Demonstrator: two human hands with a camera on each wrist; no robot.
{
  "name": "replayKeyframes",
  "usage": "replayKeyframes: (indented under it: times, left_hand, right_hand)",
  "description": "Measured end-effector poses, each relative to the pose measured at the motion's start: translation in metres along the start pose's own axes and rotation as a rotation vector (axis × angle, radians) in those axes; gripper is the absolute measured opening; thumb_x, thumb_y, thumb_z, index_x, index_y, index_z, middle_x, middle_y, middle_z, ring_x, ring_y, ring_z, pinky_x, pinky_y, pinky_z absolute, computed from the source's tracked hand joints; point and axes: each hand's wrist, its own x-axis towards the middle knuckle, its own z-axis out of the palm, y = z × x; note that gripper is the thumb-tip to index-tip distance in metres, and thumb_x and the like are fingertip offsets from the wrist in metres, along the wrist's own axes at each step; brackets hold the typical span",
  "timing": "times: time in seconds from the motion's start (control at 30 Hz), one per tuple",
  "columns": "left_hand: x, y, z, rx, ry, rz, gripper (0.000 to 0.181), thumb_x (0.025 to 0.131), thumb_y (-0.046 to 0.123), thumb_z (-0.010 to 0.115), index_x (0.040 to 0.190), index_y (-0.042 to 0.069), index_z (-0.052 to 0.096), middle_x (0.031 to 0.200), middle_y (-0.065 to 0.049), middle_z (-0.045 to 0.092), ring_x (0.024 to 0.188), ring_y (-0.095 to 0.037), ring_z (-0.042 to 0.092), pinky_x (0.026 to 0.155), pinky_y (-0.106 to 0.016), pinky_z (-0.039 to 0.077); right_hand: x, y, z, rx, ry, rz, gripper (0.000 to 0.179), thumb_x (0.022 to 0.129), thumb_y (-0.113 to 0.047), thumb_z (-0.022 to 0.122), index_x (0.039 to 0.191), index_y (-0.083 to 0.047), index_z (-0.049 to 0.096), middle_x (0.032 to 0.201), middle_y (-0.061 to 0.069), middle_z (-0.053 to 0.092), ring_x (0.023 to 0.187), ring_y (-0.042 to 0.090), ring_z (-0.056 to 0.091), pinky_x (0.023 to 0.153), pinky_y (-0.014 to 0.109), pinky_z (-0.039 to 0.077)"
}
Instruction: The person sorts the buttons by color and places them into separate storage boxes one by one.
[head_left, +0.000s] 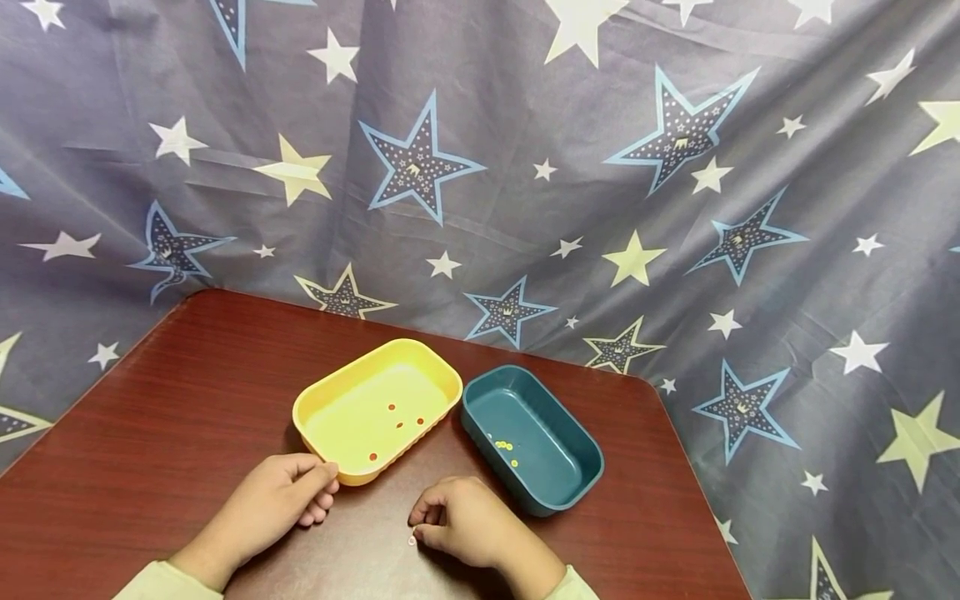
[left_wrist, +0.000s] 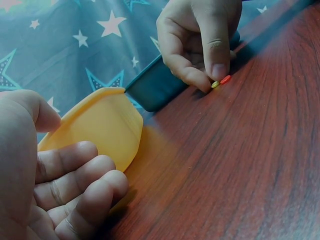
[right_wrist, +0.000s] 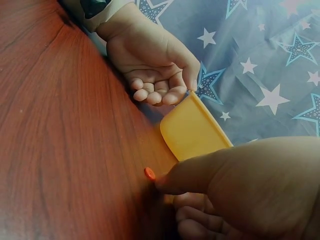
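At the near left corner of the yellow tub [head_left: 360, 479], my left hand [head_left: 281, 500] pinches the rim between thumb and curled forefinger. My right hand [head_left: 468, 521] is low over the table, in front of the dark teal tub [head_left: 573, 500]. In the left wrist view, its thumb and forefinger pinch a small yellow button [left_wrist: 215, 84]. A small red button [left_wrist: 226, 79] is close beside the thumb tip; the right wrist view shows this red button [right_wrist: 149, 173] tilted at the fingertip. Several red buttons [head_left: 372, 457] lie inside the yellow tub. The teal tub holds several yellow buttons [head_left: 514, 463].
Both tubs stand close together on a reddish-brown wooden table [head_left: 187, 383]. Behind the table and along its right side hangs a grey curtain [head_left: 525, 225] printed with stars. A pale speck [head_left: 490, 436] shows near the yellow buttons in the teal tub.
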Motion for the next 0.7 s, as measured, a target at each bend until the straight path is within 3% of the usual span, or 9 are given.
replayKeyframes:
  times: [0.27,0.7]
  left_hand:
    - [-0.0012,0.0013,-0.0012,0.004,-0.001,-0.008,0.043,0.106,0.038,0.062,0.092,-0.002,0.070,0.079,-0.010,0.070,0.063,-0.015,0.067,0.059,-0.034,0.063]
    - [-0.0017,0.0042,-0.0006,-0.002,-0.006,-0.011,0.042,0.106,0.037,0.063,0.092,-0.002,0.070,0.079,-0.010,0.070,0.063,-0.015,0.067,0.059,-0.035,0.064]
  right_hand:
    - [0.0005,-0.0031,0.0016,-0.071,-0.008,0.003,0.015,0.087,-0.021,0.083,0.083,-0.028,0.070,0.073,-0.025,0.056,0.074,-0.013,0.051,0.070,0.006,0.042]
    - [-0.0015,-0.0036,0.0049,-0.024,0.040,-0.001,0.018,0.081,-0.015,0.079,0.076,-0.028,0.067,0.066,-0.026,0.057,0.063,-0.018,0.049,0.062,0.004,0.042]
